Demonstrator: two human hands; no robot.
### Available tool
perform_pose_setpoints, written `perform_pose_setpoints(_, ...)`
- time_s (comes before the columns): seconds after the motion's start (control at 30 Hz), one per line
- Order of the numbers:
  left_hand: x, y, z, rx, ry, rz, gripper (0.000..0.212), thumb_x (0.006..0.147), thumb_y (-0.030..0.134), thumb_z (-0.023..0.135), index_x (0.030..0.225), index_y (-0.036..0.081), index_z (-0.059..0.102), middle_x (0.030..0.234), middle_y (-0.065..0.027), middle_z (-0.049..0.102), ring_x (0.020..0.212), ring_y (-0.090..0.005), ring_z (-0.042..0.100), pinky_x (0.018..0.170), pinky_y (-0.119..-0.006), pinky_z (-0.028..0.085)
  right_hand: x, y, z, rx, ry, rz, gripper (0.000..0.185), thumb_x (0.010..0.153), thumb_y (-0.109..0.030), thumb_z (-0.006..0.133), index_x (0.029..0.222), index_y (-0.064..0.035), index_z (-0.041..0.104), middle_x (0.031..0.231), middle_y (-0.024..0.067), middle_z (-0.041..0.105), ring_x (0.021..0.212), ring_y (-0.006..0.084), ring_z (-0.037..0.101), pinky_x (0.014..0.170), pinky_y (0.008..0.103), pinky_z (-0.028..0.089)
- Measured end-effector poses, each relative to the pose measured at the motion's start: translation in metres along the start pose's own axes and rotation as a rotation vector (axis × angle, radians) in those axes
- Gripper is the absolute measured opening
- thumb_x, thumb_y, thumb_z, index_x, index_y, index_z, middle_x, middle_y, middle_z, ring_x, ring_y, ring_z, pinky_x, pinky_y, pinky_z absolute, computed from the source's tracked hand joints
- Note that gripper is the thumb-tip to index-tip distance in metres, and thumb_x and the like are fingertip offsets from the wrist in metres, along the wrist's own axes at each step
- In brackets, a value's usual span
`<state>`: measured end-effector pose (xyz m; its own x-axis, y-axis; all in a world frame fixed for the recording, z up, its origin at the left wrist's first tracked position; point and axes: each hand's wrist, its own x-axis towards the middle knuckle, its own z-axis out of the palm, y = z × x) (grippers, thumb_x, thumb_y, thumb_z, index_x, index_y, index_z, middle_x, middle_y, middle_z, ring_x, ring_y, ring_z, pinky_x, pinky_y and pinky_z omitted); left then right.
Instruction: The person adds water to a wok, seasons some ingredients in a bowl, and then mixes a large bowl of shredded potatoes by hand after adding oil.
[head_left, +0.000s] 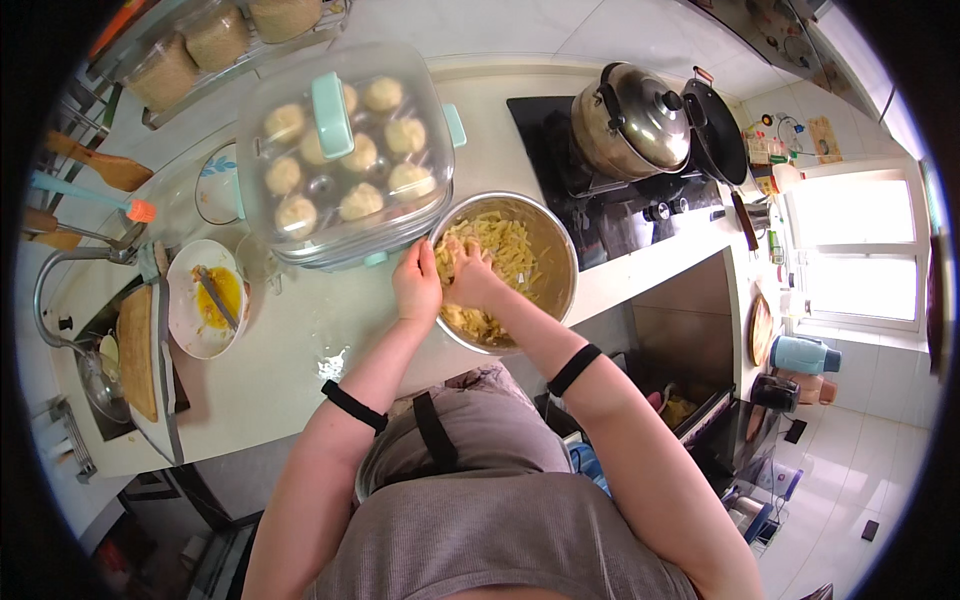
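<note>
A stainless steel bowl stands at the counter's front edge, with pale yellow shredded strips, which look like potato, inside it. My left hand holds the bowl's left rim, palm against the outer wall. Down in the bowl, my right hand reaches into the strips; its fingertips are partly buried, so its grip is hidden. A more yellow, wet-looking clump lies at the bowl's near side. Behind my left hand stands a lidded translucent container with a mint-green handle, holding several round dough balls.
A steel pot and a black wok sit on the black glass hob to the right. At left are a white bowl with yellow liquid and a utensil, a wooden cutting board and the sink faucet.
</note>
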<state>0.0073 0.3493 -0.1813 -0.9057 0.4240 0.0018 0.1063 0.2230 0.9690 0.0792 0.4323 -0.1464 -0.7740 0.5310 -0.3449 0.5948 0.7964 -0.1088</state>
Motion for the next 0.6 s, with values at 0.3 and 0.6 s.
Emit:
perform_pose_setpoints(0.3,0.001,0.002,-0.004,0.052,-0.049,-0.041,0.027,0.096,0.021,0.049,0.106,0.001,0.065,0.098,-0.0199,0.066,0.089,-0.0372,0.062,0.079,-0.042,0.049,0.019,0.063,-0.047,-0.231,-0.541,-0.042,0.054,0.082,-0.021,0.06,0.134,-0.019,0.048,0.131,0.0143,0.052,0.112,0.0311,0.058,0.092,0.0431,0.049)
perform_pose_setpoints(0.6,0.0,0.013,-0.007,0.049,-0.044,-0.017,0.03,0.097,0.024,0.049,0.107,-0.001,0.064,0.095,-0.0193,0.066,0.085,-0.032,0.063,0.078,-0.037,0.048,-0.033,0.028,-0.001,-0.362,-0.298,-0.439,0.05,0.091,-0.017,0.048,0.14,-0.0252,0.039,0.138,0.0174,0.04,0.123,0.0356,0.048,0.088,0.0483,0.052)
